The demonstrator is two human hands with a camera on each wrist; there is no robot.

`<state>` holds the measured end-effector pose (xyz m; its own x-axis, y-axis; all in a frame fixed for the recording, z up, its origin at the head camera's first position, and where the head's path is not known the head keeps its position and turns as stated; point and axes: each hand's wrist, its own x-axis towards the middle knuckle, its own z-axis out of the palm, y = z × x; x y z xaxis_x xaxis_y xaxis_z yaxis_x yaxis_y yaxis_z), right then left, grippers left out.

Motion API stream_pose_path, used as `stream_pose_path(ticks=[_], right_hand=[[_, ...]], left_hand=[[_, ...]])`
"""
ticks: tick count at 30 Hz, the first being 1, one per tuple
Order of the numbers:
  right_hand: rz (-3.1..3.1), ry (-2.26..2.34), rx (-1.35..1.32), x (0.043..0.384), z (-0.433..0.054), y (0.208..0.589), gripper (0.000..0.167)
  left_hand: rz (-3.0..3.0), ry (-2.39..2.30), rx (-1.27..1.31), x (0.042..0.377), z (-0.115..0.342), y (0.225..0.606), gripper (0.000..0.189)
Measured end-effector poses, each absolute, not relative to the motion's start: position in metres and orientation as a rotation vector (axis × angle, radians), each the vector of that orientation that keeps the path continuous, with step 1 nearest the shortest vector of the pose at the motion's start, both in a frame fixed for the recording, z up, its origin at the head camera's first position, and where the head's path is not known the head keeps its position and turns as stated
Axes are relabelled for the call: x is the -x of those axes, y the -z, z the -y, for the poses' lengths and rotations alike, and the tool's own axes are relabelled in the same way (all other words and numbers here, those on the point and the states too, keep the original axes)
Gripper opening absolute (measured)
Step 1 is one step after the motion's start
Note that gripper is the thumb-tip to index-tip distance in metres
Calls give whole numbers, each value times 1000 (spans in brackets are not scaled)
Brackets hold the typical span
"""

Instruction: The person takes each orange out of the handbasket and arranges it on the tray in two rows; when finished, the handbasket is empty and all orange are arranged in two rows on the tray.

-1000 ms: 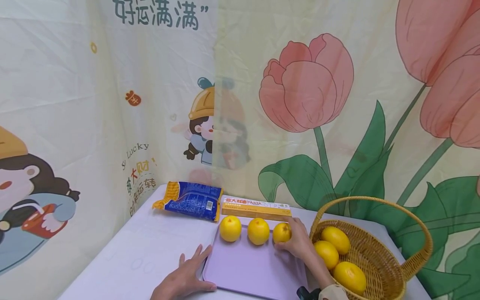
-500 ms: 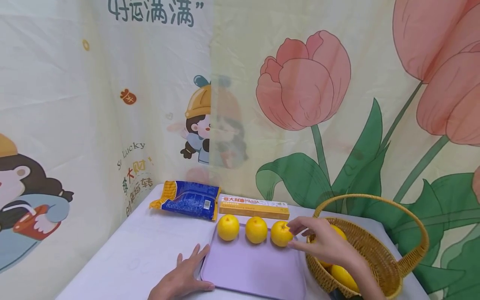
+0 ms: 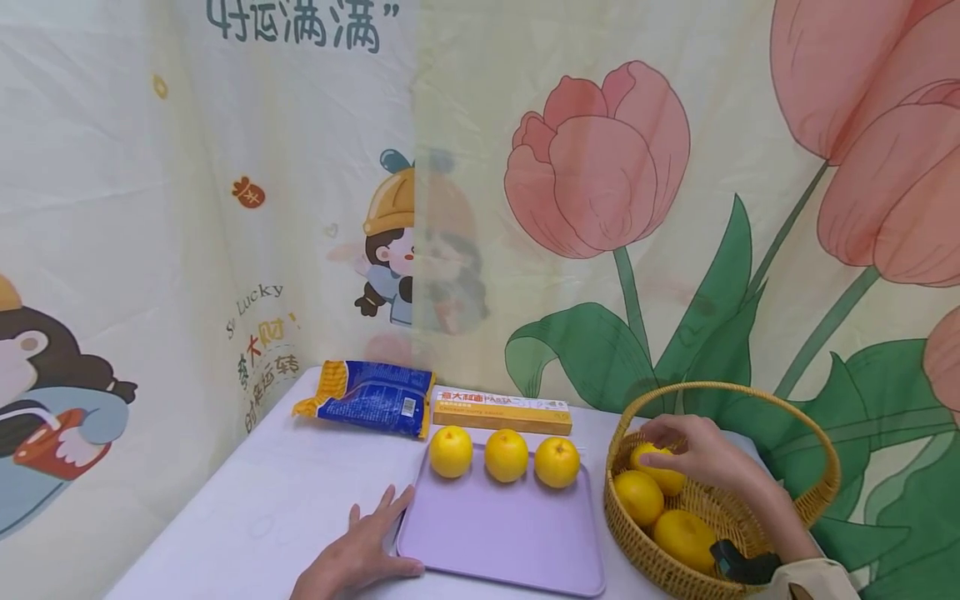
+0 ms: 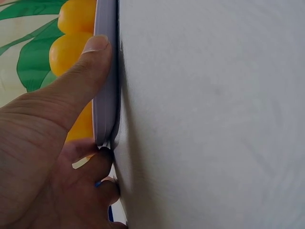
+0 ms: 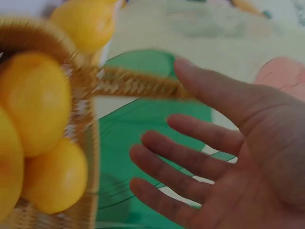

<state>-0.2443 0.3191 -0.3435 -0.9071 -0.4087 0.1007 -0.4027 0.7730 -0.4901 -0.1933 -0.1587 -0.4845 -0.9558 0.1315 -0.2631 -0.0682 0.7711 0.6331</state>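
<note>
Three yellow-orange oranges (image 3: 506, 456) stand in a row along the far side of a lilac tray (image 3: 502, 542). My left hand (image 3: 360, 546) rests at the tray's near left corner, fingers spread along its left side. In the left wrist view, the thumb (image 4: 90, 62) presses the tray's edge. Over the wicker basket (image 3: 617, 537) on the right hovers my right hand (image 3: 705, 454), fingers loosely bent, holding nothing. It partly covers the rearmost of three oranges (image 3: 637, 497) inside. In the right wrist view, the right hand's fingers (image 5: 167, 157) are apart beside the basket.
Behind the tray lies a long pasta box (image 3: 501, 412). To its left is a blue and yellow plastic packet (image 3: 375, 398). The basket's tall handle (image 3: 813, 433) arches over its opening. A printed curtain (image 3: 465, 208) hangs behind the white table (image 3: 247, 500).
My right hand has let go of the rightmost orange on the tray and moved right, over the basket. The left hand stays at the tray's corner. The head view has shifted slightly.
</note>
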Motion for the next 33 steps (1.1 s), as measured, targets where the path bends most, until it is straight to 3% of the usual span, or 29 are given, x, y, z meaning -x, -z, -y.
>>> stream_pose_path(ticks=[9,16,26,33], right_hand=[[-2973,773,342,288,-339,374,54],[-2888,668,328,313,-347,388,61],[-2822,653,207,326,-343,394,34],[-2810,633,87,324,-343,399,53]], left_hand=[[-2684,-977,-38,192,159,486,110],[-2675,-983,-46,192,159,487,110],[-2670,-995,-49,192,158,487,108],[-2676,-1010,-53,191,158,487,108]])
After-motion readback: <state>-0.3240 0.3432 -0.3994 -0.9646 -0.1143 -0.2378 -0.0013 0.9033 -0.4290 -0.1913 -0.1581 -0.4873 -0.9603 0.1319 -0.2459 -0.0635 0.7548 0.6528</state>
